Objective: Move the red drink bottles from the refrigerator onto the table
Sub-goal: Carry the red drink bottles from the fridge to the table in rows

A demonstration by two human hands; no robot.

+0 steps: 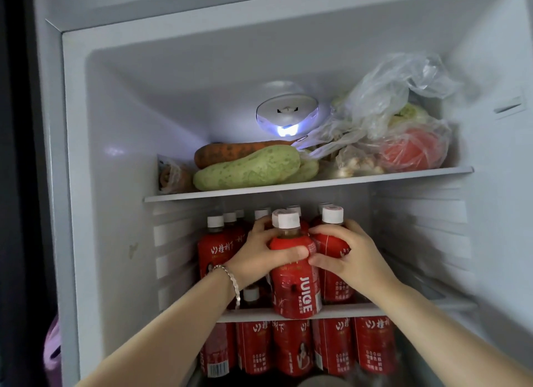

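Observation:
The open refrigerator holds several red juice bottles with white caps on its middle shelf (346, 310) and more on the shelf below (372, 346). My left hand (259, 254) grips the front bottle (295, 288) at its shoulder, thumb across the label. My right hand (346, 254) grips the neighbouring bottle (333, 242) on the right, fingers curled round its upper body. Both bottles stand upright at the shelf's front edge. A beaded bracelet sits on my left wrist.
The top shelf (288, 189) carries a pale green squash (248, 170), a carrot (230, 153) and plastic bags of vegetables (398, 133). A round lamp (287, 115) glows on the back wall. The refrigerator's left wall (115, 213) stands close to the bottles.

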